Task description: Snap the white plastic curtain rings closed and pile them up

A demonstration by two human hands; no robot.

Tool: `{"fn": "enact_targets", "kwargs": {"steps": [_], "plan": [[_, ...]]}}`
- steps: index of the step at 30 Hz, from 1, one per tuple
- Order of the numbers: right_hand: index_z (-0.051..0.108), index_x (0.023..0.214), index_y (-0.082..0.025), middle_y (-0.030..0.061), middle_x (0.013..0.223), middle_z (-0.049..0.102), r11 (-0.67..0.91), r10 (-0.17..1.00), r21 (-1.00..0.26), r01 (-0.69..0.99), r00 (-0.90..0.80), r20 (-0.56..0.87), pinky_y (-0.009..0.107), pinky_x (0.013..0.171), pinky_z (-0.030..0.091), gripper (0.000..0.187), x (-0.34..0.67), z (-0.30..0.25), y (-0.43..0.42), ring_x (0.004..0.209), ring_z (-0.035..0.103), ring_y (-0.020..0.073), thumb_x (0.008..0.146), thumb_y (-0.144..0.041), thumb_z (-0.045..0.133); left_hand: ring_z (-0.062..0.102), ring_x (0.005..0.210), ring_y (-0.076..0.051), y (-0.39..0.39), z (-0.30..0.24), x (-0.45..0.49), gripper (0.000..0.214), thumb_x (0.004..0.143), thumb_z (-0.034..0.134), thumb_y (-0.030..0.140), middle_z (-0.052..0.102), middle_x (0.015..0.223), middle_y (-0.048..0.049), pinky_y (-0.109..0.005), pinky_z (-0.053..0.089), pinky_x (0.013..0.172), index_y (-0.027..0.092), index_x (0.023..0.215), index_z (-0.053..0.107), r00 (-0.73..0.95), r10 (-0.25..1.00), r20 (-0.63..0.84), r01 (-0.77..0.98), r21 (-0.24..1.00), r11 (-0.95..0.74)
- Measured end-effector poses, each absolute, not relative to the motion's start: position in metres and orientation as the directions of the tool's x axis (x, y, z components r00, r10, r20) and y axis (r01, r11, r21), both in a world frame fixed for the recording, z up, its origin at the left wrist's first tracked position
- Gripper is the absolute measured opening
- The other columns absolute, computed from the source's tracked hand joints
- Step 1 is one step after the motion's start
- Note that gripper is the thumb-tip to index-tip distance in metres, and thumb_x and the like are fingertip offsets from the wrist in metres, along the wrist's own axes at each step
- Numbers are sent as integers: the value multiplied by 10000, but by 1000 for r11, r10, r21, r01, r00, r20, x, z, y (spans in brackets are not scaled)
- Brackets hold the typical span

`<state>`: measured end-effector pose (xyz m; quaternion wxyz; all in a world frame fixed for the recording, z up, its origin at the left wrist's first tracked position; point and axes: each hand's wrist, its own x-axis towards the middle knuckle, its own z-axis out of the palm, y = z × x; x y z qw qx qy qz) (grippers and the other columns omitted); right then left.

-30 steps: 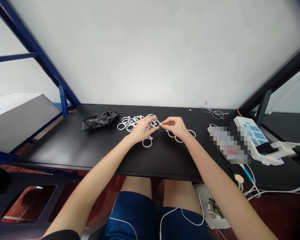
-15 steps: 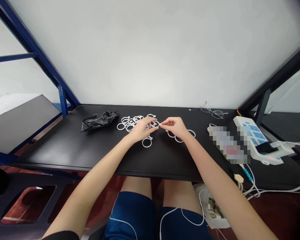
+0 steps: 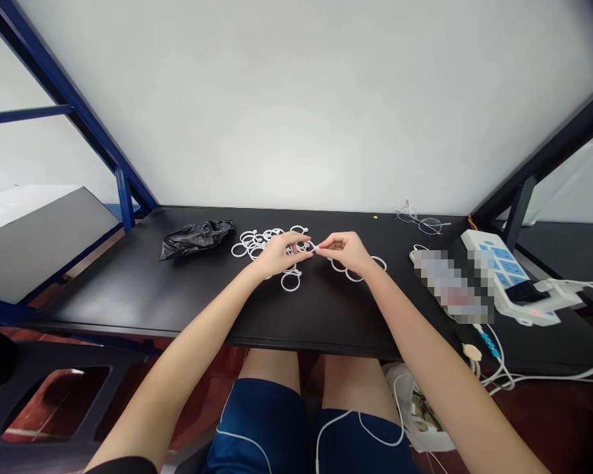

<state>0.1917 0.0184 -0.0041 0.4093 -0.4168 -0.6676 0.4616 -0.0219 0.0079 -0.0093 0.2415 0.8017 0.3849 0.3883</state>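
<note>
Between my two hands is a white plastic ring [image 3: 312, 247] with a small knob, like a curtain ring. My left hand [image 3: 278, 254] curls around its left side, thumb and fingers closed on it. The fingertips of my right hand [image 3: 346, 251] pinch the ring's knob end. Several similar white rings [image 3: 255, 245] lie in a loose pile left of and behind my left hand, partly covered by it. A single ring [image 3: 290, 282] lies just in front of that hand. More rings [image 3: 354, 274] rest under and beside my right wrist.
A crumpled black plastic bag [image 3: 196, 238] lies left on the black table [image 3: 178, 296]. Toward the right are eyeglasses [image 3: 429, 226], a blurred-out phone [image 3: 449, 286] on a cable, and a white power strip [image 3: 511, 276]. A blue metal frame [image 3: 123, 197] stands at the left.
Almost nothing differs. My left thumb and fingers have shifted very slightly around the ring, while my right hand keeps its pinch.
</note>
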Motion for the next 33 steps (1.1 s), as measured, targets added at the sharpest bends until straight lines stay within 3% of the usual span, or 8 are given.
{"fn": "enact_targets", "kwargs": {"steps": [12,33], "plan": [[703,693,-164,71,729,724,210,928,-965,155,-344,147,337,658,533,346,191,-1,15,667,663,191,552,-447,844,604,708,-139,8,-4,-27,391,770,713,421,699,1000,-90,-330,522,760,171,1071,696,431,810,397,409,714,-568],[701,691,-165,80,761,735,210,927,-968,136,-342,153,348,690,535,308,189,-4,16,702,676,203,572,-413,839,552,638,-105,8,-3,-27,385,755,726,412,692,990,-71,-287,498,692,179,1060,703,427,822,376,404,734,-545]]}}
